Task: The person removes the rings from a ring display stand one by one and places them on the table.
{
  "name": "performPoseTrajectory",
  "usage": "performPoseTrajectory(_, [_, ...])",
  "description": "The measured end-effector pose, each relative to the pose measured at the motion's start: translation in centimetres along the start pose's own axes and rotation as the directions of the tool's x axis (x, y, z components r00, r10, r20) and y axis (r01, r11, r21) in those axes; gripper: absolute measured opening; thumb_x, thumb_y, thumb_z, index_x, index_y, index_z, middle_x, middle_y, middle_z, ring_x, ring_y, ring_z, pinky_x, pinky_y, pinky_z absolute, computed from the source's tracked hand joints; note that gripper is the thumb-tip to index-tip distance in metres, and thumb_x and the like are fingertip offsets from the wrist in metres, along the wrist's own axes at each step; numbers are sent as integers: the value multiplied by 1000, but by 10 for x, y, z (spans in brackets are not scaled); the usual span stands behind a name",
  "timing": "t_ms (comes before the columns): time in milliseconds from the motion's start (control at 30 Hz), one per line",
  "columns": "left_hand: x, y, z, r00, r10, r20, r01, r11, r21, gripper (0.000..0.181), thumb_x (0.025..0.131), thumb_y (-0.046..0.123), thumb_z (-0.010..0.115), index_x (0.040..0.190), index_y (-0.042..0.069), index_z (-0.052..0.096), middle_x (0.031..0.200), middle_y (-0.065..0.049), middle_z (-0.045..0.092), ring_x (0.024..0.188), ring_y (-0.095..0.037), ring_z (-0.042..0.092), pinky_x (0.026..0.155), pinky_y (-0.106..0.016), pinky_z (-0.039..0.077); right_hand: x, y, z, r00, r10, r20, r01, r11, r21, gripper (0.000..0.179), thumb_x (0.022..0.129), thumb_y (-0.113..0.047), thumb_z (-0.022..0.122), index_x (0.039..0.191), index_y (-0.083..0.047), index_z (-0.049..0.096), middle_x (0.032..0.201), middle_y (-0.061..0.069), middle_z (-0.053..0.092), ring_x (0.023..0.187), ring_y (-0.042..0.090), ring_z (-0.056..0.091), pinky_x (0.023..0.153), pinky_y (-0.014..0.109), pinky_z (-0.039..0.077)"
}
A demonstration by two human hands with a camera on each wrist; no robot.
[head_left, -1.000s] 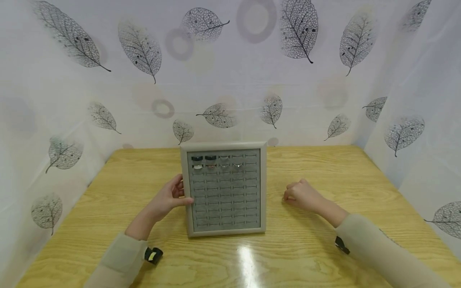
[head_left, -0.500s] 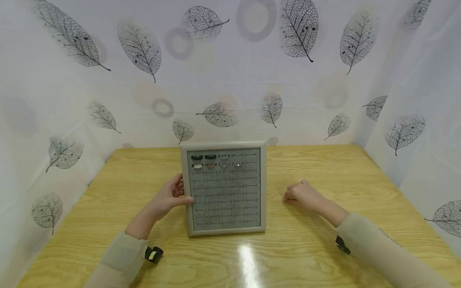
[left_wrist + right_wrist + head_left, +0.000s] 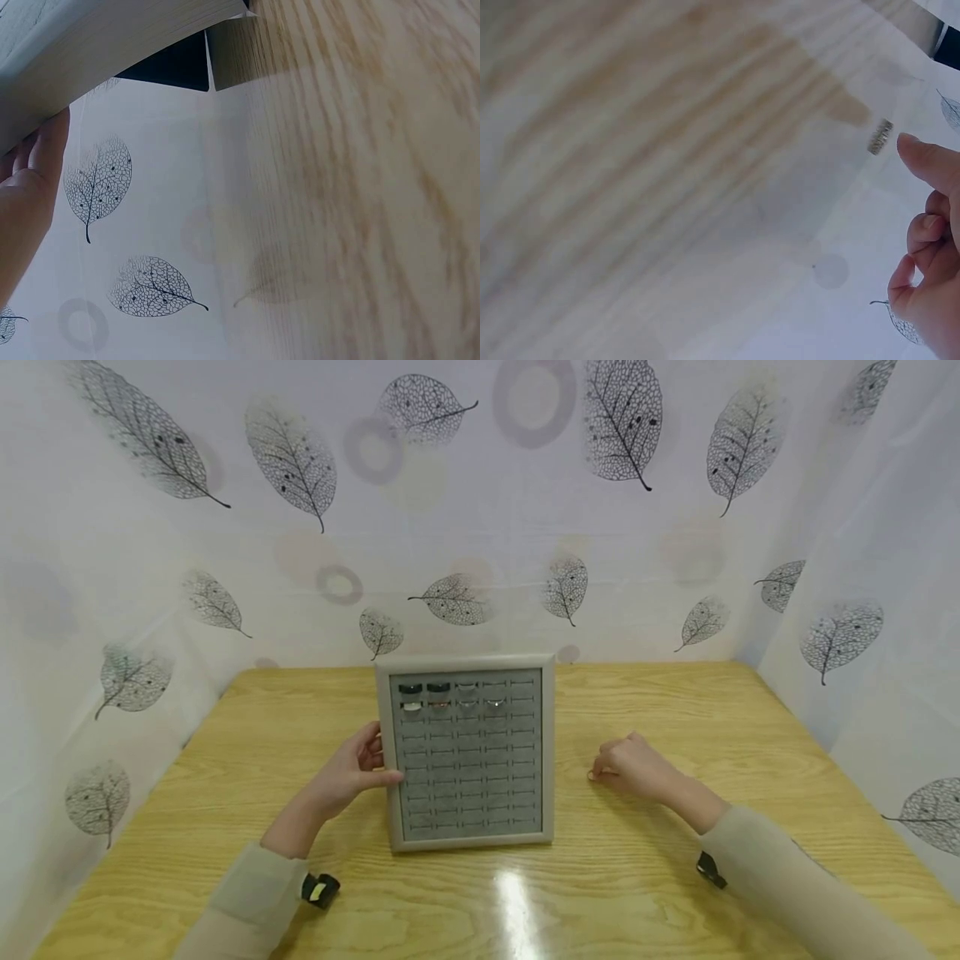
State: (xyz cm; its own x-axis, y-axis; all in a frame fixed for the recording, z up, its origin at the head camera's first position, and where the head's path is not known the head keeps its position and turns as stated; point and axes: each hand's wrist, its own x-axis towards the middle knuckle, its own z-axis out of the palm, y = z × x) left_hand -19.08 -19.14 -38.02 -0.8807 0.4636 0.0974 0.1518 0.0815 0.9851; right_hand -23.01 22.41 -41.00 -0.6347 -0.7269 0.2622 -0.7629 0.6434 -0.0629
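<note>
A grey ring display board (image 3: 468, 752) in a pale frame leans upright on the table. My left hand (image 3: 352, 768) holds its left edge, thumb in front and fingers behind; the left wrist view shows the fingers (image 3: 46, 150) against the frame (image 3: 90, 67). Several rings sit in the two top rows, among them black rings (image 3: 438, 687) and a silver ring with a bright stone (image 3: 494, 702). Right of the board, my right hand (image 3: 630, 767) is low over the table, its fingertips at a small ring (image 3: 592, 775). Up close, this patterned ring (image 3: 881, 137) appears just beyond a fingertip (image 3: 907, 140); whether it is gripped is unclear.
The wood-grain table (image 3: 630, 893) reaches back to a white leaf-print curtain (image 3: 480, 527), which also hangs at both sides. Behind the board, a black support (image 3: 172, 64) shows in the left wrist view. Black wrist straps (image 3: 321, 891) hang below the sleeves.
Almost nothing moves. The right fingers shift very slightly, and the small ring at their tips shows a little more clearly now. The left hand and the board stay put.
</note>
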Motion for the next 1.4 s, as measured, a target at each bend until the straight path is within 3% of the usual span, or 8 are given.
performPoseTrajectory(200, [0,0,0,1000,8,4,-8,1000,-3,75,78,3,66,136,-3,18,120,-26,44,102,-24,52,82,-32,45,3,0,-12,998,4,-69,-2,1000,26,10,67,-8,75,74,-7,69,70,-1,62,58,10,57,53,28,45])
performPoseTrajectory(333, [0,0,0,1000,10,6,-10,1000,-3,75,78,3,66,136,-3,18,120,-26,43,102,-23,52,82,-32,45,4,-5,-21,994,33,-105,-27,998,56,14,68,-5,74,80,-4,68,68,0,59,51,4,48,46,20,41])
performPoseTrajectory(533, [0,1,0,1000,2,7,-2,1000,-11,77,78,3,66,137,-4,16,121,-26,42,103,-22,51,83,-31,44,5,-13,-32,984,80,-159,-67,994,81,14,69,-7,74,82,-6,68,62,-9,49,51,1,37,44,19,33])
performPoseTrajectory(800, [1,0,0,1000,3,10,-3,1000,-15,77,78,3,66,137,-3,16,122,-26,42,104,-23,51,83,-32,44,7,-22,-41,972,91,-217,-77,995,70,15,70,-10,74,83,-8,68,63,-10,47,52,4,39,44,19,33])
performPoseTrajectory(1100, [1,-1,0,1000,17,18,-17,999,-27,77,79,2,65,137,-4,15,121,-26,42,102,-20,52,83,-31,44,19,-36,-51,932,5,-363,30,995,90,19,66,-6,75,83,-8,67,64,-9,47,53,2,40,44,17,34])
performPoseTrajectory(1400, [1,-3,-1,1000,17,15,-17,1000,-25,76,79,1,64,137,-3,15,121,-24,43,102,-19,52,82,-31,45,36,-54,-63,891,-46,-452,112,986,121,20,64,-4,73,83,-7,67,62,-9,45,52,3,40,45,16,36])
